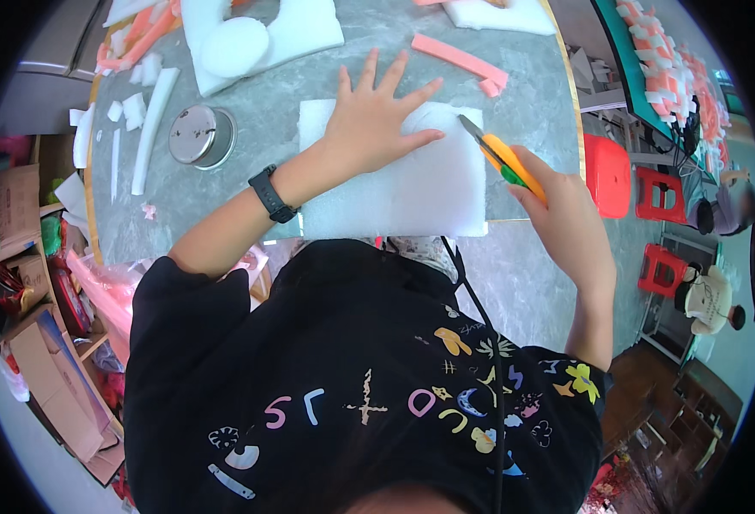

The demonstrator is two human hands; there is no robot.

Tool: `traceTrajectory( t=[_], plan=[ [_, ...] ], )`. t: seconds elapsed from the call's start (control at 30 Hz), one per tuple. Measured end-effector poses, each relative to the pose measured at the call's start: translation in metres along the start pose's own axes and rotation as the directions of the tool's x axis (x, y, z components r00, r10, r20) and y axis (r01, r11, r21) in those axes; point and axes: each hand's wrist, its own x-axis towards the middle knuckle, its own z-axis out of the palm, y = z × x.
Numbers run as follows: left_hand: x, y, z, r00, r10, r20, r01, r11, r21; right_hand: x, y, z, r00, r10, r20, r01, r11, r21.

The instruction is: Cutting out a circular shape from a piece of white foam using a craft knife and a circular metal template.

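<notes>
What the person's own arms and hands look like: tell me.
The left hand and right hand wear no gloves. The black sleeves are short. A black watch-like band circles the left wrist. A yellow flower print marks the right sleeve.

1. Black short-sleeved cloth T-shirt (343, 334): separate printed letters across the chest, a pink curved letter (277, 413) and a pale blue angular letter (313, 406) toward its left sleeve edge, a pink rounded letter (422, 403) right of centre
2. Same shirt, right half: a small pale hatch-shaped sign (449, 367); nearer the bottom hem, a thin pale scrawl (472, 327), too small to read
</notes>
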Motion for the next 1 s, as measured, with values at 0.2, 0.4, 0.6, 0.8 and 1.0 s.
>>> traceTrajectory(
  t=[0.2, 0.4, 0.6, 0.8, 1.0],
  plan=[
    [0.0, 0.001, 0.003, 0.999, 0.028, -0.03, -0.027, 1.0, 0.005, -0.005, -0.011, 0.013, 0.996, 0.055, -0.076, -0.06, 0.996, -0.06],
    [0.002, 0.0, -0.001, 0.999, 0.036, 0.023, -0.035, 0.999, -0.018, 0.0, 0.022, 0.0, 0.987, -0.146, -0.07, 0.122, 0.956, -0.266],
    [0.004, -0.002, 0.001, 0.999, 0.051, 0.003, -0.051, 0.999, -0.008, 0.042, 0.037, -0.033, 0.967, -0.226, 0.121, 0.255, 0.898, -0.36],
    [0.002, -0.003, -0.001, 1.0, 0.027, 0.014, -0.027, 1.0, -0.004, 0.032, 0.033, -0.031, 0.961, -0.226, 0.162, 0.237, 0.97, -0.056],
    [0.002, 0.001, -0.002, 0.999, 0.029, 0.025, -0.028, 1.0, -0.007, 0.024, 0.021, -0.037, 0.966, -0.155, 0.207, 0.158, 0.987, 0.004]
  ],
)
